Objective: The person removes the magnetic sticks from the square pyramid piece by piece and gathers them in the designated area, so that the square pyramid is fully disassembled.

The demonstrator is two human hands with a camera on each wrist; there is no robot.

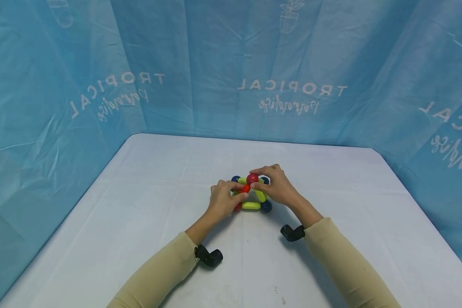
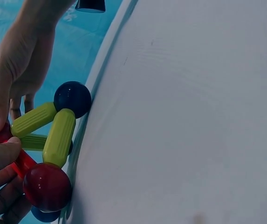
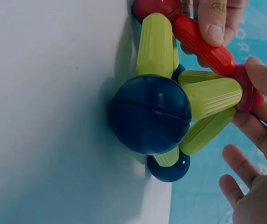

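A pyramid of toy building balls and rods stands on the white table. Its base has several dark blue balls (image 3: 149, 116) and one red ball (image 2: 48, 186), joined by yellow-green rods (image 1: 251, 205). More yellow-green rods slope up to a red ball (image 1: 252, 179) at the peak. My left hand (image 1: 222, 199) pinches a red rod (image 3: 205, 46) between thumb and fingers; the rod runs from the red base ball up to the peak ball. From the other side, my right hand (image 1: 275, 185) holds the peak ball between thumb and fingers.
Around the structure spreads the white tabletop (image 1: 169, 171), with a few small marks near its front. Blue printed sheeting (image 1: 215, 85) hangs behind and along both sides. Black wrist-worn devices (image 1: 209, 256) sit at both beige sleeve cuffs.
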